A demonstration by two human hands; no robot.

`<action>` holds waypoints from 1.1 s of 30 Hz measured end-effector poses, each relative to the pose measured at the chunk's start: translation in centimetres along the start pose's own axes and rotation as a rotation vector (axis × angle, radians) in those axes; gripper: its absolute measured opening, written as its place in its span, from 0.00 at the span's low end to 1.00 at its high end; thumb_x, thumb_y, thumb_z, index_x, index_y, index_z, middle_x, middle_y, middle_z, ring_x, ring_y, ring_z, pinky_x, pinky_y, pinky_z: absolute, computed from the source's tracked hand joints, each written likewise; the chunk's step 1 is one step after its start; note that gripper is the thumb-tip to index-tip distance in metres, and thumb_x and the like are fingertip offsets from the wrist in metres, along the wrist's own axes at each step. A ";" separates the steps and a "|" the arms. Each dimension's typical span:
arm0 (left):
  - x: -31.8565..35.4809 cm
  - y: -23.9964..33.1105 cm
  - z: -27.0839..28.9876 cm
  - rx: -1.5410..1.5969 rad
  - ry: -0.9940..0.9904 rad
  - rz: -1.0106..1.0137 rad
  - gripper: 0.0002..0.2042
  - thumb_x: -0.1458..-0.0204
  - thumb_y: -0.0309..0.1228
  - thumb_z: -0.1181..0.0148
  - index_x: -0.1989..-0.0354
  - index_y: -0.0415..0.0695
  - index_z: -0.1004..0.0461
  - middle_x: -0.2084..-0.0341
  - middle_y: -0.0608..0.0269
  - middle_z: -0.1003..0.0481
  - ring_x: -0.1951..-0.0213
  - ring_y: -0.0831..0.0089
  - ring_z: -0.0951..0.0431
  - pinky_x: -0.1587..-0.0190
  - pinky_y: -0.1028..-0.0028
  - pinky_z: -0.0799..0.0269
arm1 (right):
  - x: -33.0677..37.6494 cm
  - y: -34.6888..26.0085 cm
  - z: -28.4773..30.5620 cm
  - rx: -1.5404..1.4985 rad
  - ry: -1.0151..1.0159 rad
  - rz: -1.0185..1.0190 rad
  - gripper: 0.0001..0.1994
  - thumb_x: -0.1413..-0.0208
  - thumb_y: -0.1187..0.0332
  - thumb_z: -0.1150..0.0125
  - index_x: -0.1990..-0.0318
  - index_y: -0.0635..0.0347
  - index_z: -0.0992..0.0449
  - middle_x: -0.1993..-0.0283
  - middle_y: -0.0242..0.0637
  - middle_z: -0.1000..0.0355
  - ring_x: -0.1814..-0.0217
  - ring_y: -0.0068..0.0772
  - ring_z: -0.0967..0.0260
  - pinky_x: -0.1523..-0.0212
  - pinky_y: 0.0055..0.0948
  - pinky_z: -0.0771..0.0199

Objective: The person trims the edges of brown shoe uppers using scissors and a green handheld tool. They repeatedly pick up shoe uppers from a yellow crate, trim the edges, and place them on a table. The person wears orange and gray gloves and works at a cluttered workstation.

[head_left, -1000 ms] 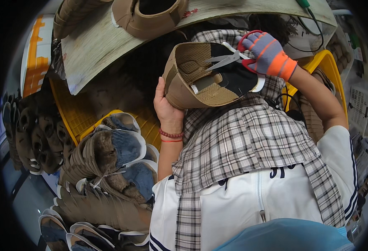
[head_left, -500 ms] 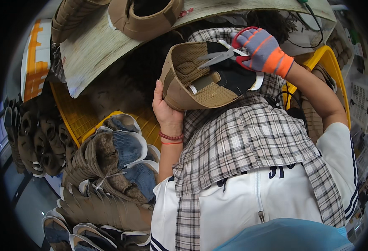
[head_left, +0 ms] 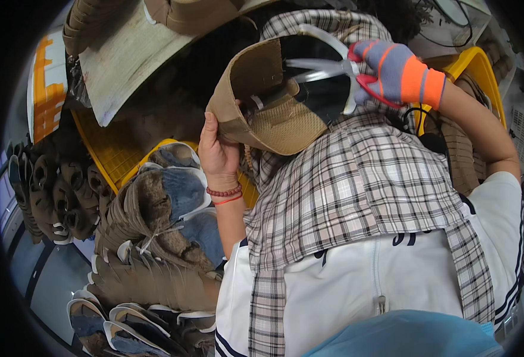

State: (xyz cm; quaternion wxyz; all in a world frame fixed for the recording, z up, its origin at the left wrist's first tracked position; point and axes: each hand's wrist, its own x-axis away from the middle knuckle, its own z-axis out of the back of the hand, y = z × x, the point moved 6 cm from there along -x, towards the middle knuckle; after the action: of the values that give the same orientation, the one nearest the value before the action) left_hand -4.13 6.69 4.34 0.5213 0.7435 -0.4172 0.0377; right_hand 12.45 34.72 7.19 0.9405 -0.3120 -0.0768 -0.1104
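My left hand (head_left: 219, 149), bare with a beaded bracelet at the wrist, is closed on the left edge of a tan shoe upper (head_left: 288, 125). The upper is tilted so its mesh-lined inside and dark lining show. My right hand (head_left: 396, 71), in a grey and orange glove, grips red-handled scissors (head_left: 327, 68). Their blades are parted and point left over the upper's opening, somewhat blurred. Whether they touch the material I cannot tell. A white edge strip runs along the dark part of the upper.
A worn board (head_left: 116, 71) carrying tan uppers lies ahead at the left. Stacked brown uppers with blue and furry linings (head_left: 178, 202) stand left of me. A yellow crate (head_left: 491, 83) with more uppers is at the right, another yellow crate (head_left: 95, 149) under the board.
The upper has shifted left and slightly up, tipping further over. My right hand with the scissors has moved right, and the blades have come away from the mesh lining.
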 end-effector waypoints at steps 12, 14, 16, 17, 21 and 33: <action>2.2 -1.0 -0.2 -0.010 0.008 0.091 0.25 0.37 0.43 0.60 0.39 0.36 0.44 0.44 0.35 0.39 0.41 0.48 0.38 0.41 0.55 0.40 | 0.9 -2.9 -3.0 0.250 -0.312 0.099 0.19 0.54 0.53 0.36 0.60 0.57 0.23 0.69 0.37 0.25 0.68 0.39 0.26 0.68 0.31 0.25; 2.3 -1.0 -0.2 -0.012 0.015 0.088 0.25 0.37 0.43 0.59 0.38 0.36 0.45 0.44 0.36 0.38 0.42 0.49 0.36 0.41 0.55 0.39 | 1.6 -2.5 -2.3 0.253 -0.238 0.109 0.18 0.54 0.53 0.36 0.61 0.56 0.23 0.69 0.37 0.25 0.69 0.39 0.26 0.69 0.30 0.26; 2.4 -1.1 -0.2 -0.025 0.029 0.079 0.26 0.37 0.43 0.59 0.38 0.37 0.45 0.45 0.36 0.37 0.43 0.49 0.34 0.42 0.55 0.38 | 2.1 -1.7 -2.7 0.301 -0.284 0.064 0.18 0.54 0.53 0.36 0.62 0.56 0.23 0.70 0.36 0.25 0.69 0.39 0.26 0.70 0.30 0.26; 2.2 -1.2 -0.2 -0.026 0.029 0.083 0.26 0.37 0.43 0.59 0.38 0.37 0.45 0.45 0.37 0.37 0.44 0.50 0.34 0.43 0.56 0.38 | 2.3 -1.4 -3.0 0.324 -0.303 0.033 0.18 0.54 0.53 0.36 0.62 0.56 0.23 0.70 0.36 0.25 0.70 0.39 0.26 0.70 0.30 0.26; 1.9 -1.5 -0.2 -0.023 0.044 0.090 0.25 0.37 0.43 0.58 0.38 0.38 0.44 0.45 0.39 0.36 0.45 0.51 0.33 0.44 0.57 0.37 | 1.6 -1.9 -3.8 0.238 -0.257 0.065 0.17 0.58 0.55 0.34 0.66 0.58 0.24 0.74 0.35 0.27 0.72 0.37 0.27 0.73 0.30 0.27; 1.6 -1.8 0.3 0.005 0.068 0.109 0.24 0.37 0.43 0.58 0.39 0.38 0.42 0.47 0.40 0.34 0.46 0.52 0.32 0.45 0.58 0.34 | 1.3 -1.8 -3.4 0.274 -0.110 0.083 0.14 0.58 0.60 0.34 0.65 0.56 0.24 0.71 0.33 0.25 0.68 0.37 0.27 0.65 0.31 0.26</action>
State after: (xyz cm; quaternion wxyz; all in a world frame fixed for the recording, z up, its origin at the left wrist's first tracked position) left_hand -2.03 5.74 3.58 0.5304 0.7193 -0.4390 0.0926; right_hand 13.49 31.11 5.80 0.9725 -0.1890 -0.1295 -0.0425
